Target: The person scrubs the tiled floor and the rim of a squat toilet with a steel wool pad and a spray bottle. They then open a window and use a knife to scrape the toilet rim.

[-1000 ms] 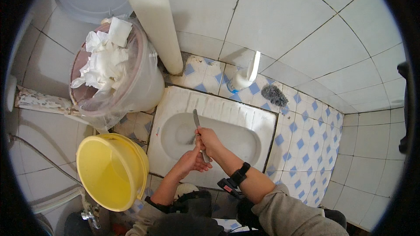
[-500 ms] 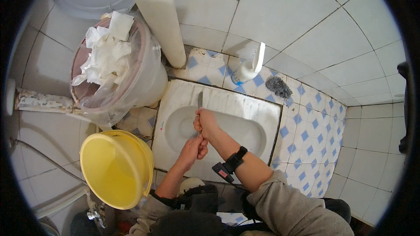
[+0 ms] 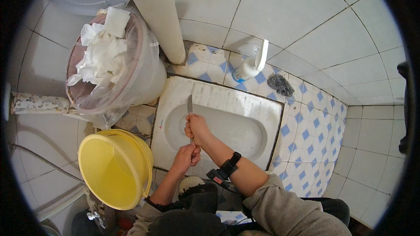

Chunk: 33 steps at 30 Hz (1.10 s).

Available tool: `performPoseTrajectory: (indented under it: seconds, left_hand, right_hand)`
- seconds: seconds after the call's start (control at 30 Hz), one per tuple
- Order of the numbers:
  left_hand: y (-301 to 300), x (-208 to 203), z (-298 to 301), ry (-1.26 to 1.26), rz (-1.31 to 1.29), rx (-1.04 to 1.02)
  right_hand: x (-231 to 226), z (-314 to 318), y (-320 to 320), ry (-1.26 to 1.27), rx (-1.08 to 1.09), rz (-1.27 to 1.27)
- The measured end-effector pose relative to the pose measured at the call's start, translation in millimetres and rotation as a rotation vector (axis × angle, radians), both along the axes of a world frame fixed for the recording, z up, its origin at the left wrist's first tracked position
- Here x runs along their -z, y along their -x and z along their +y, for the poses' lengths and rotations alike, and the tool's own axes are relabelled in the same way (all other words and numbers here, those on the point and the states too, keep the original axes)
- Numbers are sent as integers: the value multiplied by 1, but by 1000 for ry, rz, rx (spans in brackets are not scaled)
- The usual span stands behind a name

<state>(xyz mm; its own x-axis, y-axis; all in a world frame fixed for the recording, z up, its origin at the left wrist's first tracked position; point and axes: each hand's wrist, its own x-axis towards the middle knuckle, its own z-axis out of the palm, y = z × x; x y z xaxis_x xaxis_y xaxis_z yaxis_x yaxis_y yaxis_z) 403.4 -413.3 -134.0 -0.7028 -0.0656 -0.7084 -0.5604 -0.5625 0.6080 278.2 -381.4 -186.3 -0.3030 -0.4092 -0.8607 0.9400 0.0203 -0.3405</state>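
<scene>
Both hands are over the white squat toilet (image 3: 210, 88), closed round a long, narrow metal blade (image 3: 190, 105), knife-like in shape. My right hand (image 3: 198, 127) grips it farther up, above the left end of the bowl. Just below, my left hand (image 3: 185, 161) is closed on its lower part, near the toilet's front edge. A short length of the metal shows between the two fists. The blade's tip points away from me, toward the ribbed far side of the toilet. Its lower end is hidden in my fingers.
A yellow bucket (image 3: 98, 170) stands at the left. Behind it is a lined waste bin (image 3: 146, 67) full of crumpled tissue (image 3: 105, 54). A thick pipe (image 3: 159, 17) rises beside the bin. Beyond the toilet are a white bottle (image 3: 247, 70) and a grey wire scourer (image 3: 280, 85).
Both hands have moved a little left and toward me with the blade. More of its length now shows beyond my right hand, and the two fists are slightly farther apart.
</scene>
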Motion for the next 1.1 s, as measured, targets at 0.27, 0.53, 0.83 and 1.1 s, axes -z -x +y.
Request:
performPoseTrajectory:
  seconds: [0.27, 0.53, 0.83, 1.1]
  left_hand:
    - [9, 7, -15, -30, -32, -54]
    - [7, 12, -8, -134, -135, 0]
    - [40, 37, 1, -219, -128, -97]
    - [49, 40, 29, -140, -60, -8]
  right_hand:
    - [3, -19, 7, 7, 87, 36]
    - [15, -14, 16, -56, -4, -103]
    - [32, 9, 31, -297, 127, 316]
    - [74, 29, 41, -433, -293, 943]
